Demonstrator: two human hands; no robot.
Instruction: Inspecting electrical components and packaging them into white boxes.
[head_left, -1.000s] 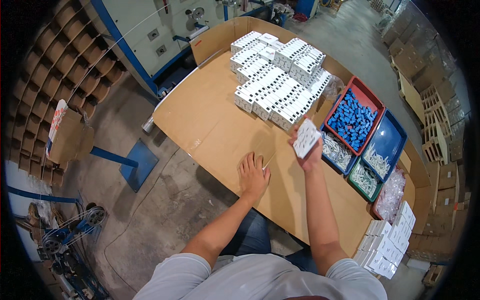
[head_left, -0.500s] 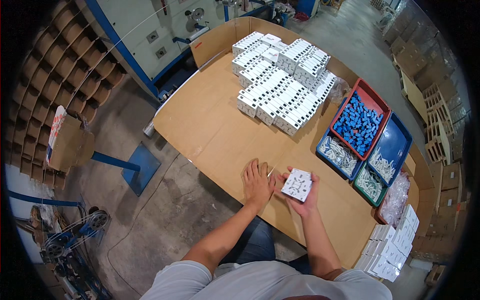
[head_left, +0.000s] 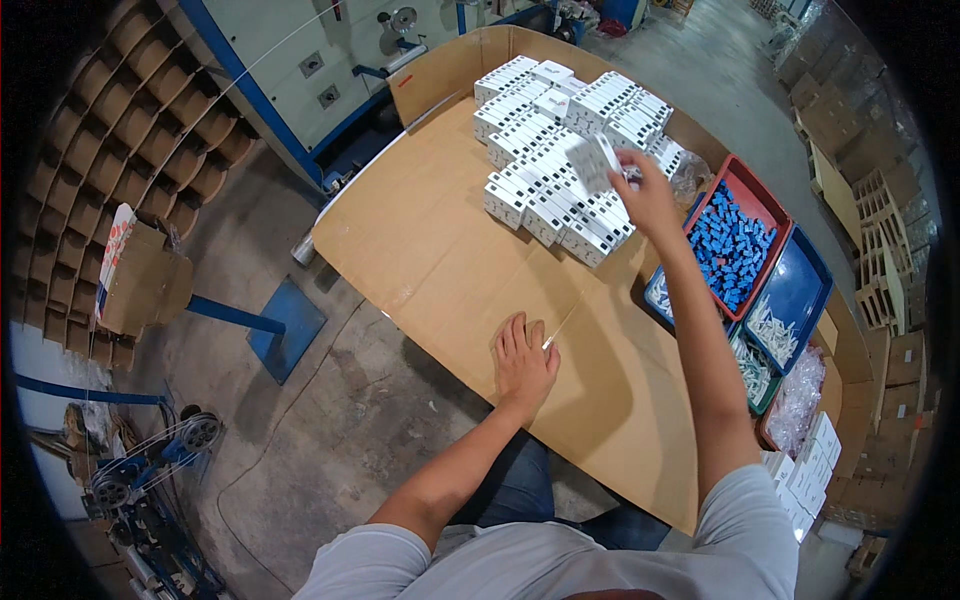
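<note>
While your right hand (head_left: 648, 195) pinches the flat white box (head_left: 594, 163) by its right edge over the far white stacks (head_left: 508, 196), your left hand (head_left: 522, 368) rests on the counter (head_left: 420, 240), its grip unclear. Likely light, stiff, slightly slippery: hold the edges.

The right hand (head_left: 648, 193) holds a white box (head_left: 592, 163) over stacked boxes (head_left: 540, 180); the left hand (head_left: 525, 370) rests on cardboard (head_left: 430, 240).

Factory workshop: pulley machine (head_left: 200, 432), parts trays (head_left: 805, 272), pallets (head_left: 875, 262), concrete floor (head_left: 350, 450)
</note>
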